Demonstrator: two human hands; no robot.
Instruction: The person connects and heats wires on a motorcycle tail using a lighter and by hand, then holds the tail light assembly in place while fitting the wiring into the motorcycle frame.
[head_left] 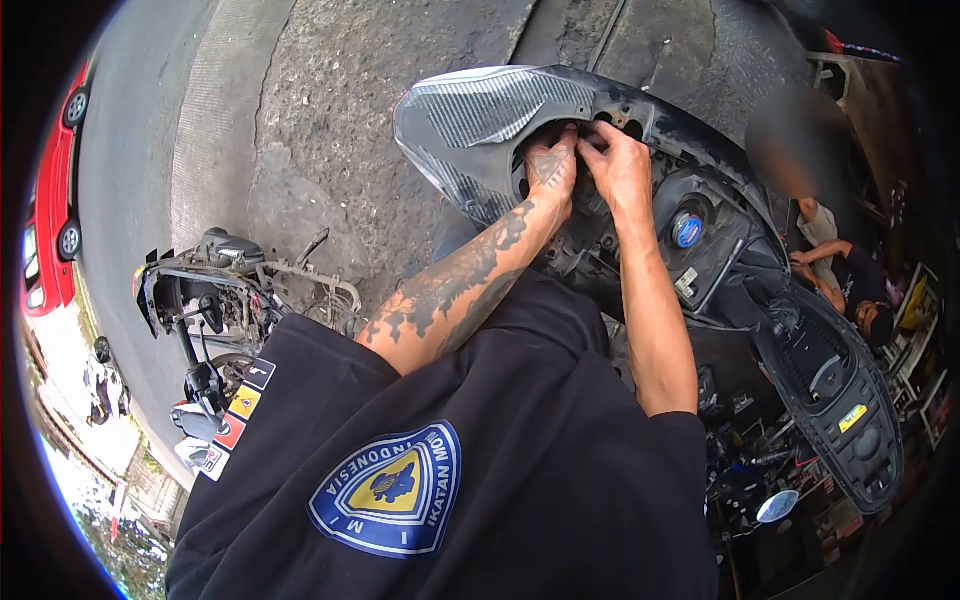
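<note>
A scooter's dark tail panel (480, 110) with a ribbed, carbon-like pattern lies in front of me. My left hand (552, 168), below a tattooed forearm, reaches into the opening at the panel's inner edge. Its fingers are closed and partly hidden there. Right beside it, my right hand (618, 172) is bent at the same edge, thumb and fingers pinched together. Whatever the fingertips hold is too small or covered to make out. Closer to me and to the right sits a blue fuel cap (688, 230) in the scooter's frame.
The scooter's raised seat (840, 400) shows its underside at the right. Another person (840, 250) is beyond the scooter. A stripped motorbike (235, 300) stands at the left, and a red car (55, 200) is on the road. Rough concrete (330, 130) lies ahead.
</note>
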